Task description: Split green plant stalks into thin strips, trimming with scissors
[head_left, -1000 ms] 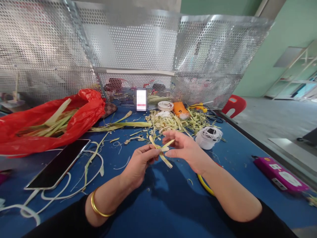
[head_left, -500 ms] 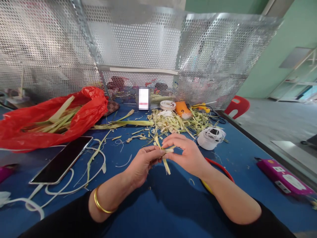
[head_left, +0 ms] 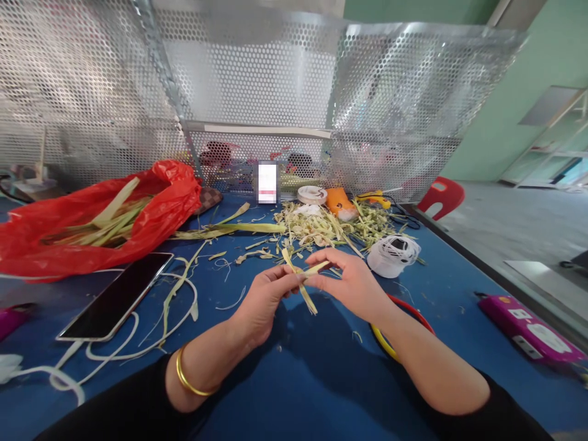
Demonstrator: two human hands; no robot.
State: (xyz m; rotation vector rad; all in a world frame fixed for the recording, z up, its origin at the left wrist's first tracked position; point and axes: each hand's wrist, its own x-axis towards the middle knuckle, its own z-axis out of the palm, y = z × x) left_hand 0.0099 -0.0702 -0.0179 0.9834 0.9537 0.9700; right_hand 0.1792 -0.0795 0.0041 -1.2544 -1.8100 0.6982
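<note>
Left hand (head_left: 261, 302) pinches leaf strips (head_left: 308, 300), right hand (head_left: 353, 285) touching — purple case (head_left: 500, 309) illegible.

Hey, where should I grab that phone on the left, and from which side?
Pinch the phone by its long edges, around the middle, from above. It lies flat, screen up; the cable plugs into its near end and the red bag crowds its far end.
</note>
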